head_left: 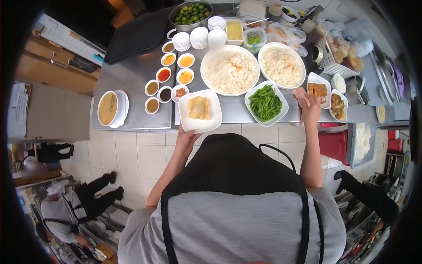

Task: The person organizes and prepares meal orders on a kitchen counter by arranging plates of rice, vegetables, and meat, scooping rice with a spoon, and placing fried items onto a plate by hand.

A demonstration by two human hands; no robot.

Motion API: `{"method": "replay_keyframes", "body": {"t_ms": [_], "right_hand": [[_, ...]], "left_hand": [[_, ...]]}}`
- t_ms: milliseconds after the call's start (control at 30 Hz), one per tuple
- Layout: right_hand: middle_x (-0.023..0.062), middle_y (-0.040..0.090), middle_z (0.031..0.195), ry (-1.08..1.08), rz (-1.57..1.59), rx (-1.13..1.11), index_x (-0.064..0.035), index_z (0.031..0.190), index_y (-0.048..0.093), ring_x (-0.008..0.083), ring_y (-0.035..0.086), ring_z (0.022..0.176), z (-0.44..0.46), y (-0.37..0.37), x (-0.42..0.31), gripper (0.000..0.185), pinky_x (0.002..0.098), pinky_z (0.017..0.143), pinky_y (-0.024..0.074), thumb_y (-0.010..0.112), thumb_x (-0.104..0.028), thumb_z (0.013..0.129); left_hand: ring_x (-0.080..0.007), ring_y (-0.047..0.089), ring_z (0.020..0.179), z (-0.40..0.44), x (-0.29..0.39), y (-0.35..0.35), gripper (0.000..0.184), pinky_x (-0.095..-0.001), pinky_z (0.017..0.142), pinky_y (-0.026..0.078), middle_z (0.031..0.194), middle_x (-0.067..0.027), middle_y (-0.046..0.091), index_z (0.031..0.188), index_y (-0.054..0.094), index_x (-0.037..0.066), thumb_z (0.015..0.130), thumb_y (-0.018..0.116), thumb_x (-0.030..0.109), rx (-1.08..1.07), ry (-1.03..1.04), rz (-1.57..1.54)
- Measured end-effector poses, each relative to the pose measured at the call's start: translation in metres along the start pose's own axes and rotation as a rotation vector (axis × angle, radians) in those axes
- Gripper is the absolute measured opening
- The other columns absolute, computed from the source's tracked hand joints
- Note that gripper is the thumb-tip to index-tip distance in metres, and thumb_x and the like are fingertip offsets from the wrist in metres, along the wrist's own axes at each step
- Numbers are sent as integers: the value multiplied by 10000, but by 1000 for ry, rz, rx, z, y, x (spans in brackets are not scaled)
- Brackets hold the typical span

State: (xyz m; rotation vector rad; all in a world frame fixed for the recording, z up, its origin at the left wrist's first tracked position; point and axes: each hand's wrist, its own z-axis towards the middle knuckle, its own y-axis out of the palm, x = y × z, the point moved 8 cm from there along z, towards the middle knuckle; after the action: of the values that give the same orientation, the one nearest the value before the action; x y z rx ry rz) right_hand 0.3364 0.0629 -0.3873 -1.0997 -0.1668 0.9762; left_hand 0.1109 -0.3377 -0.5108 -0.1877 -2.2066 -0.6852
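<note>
My left hand [189, 140] grips the near edge of a square white plate [183, 118], tilted slightly, with pale golden folded pieces of food [199, 108] on it. At the counter's front edge my right hand [311, 108] is closed on a pinkish-brown cloth [300, 96]. Just right of that hand stands a white dish of browned, cut pieces [317, 90]. A square bowl of green vegetables [265, 103] lies between my hands. Behind it are two large bowls of white rice [231, 70], the second rice bowl [281, 65] to the right.
Several small sauce cups [164, 75] stand behind and left of the plate. A soup bowl [107, 108] sits at the counter's left. Farther back are stacked white cups [199, 37] and a metal bowl of limes [191, 14]. Other people [66, 211] are on the floor behind me.
</note>
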Motion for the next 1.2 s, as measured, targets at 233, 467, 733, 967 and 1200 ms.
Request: {"method": "replay_keyframes", "body": {"t_ms": [233,467,733,967,1200], "right_hand": [[141,596,909,-128,362,-16,-43,914,625,325,557,860,98,56,-96,177,369,760,445,612,-99,747],[80,610,888,-501,22,15,-66,823,628,265,557,882,240,159,-124,141,363,716,458,496,-84,777],[-5,588,896,-740,-496,-148,-142,834,621,181,505,945,287,225,-129,152,342,747,395,488,-151,760],[48,552,924,-827,-395,-98,-95,865,573,205,525,888,272,176,-145,153,323,701,429,520,-115,722],[63,577,858,-879,-355,-133,-60,886,561,210,556,859,255,175,-150,175,335,708,458,516,-96,721]], "left_hand": [[-263,534,1016,2,3,-18,474,-386,867,454,1176,-137,469,1272,296,38,825,450,3,6,60,-67],[-242,535,997,-10,4,-14,462,-365,841,448,1145,-128,488,1272,305,35,841,472,54,124,141,-207],[-198,542,950,-12,-10,-32,420,-338,849,430,1081,-79,538,1240,388,47,851,496,159,286,173,-230],[-233,559,919,-12,-39,-68,363,-373,809,460,1007,-103,546,1177,422,29,855,483,186,459,168,-197],[-238,592,816,1,-111,-148,288,-339,667,504,945,-116,561,1095,482,26,830,479,140,549,-46,120]]}}
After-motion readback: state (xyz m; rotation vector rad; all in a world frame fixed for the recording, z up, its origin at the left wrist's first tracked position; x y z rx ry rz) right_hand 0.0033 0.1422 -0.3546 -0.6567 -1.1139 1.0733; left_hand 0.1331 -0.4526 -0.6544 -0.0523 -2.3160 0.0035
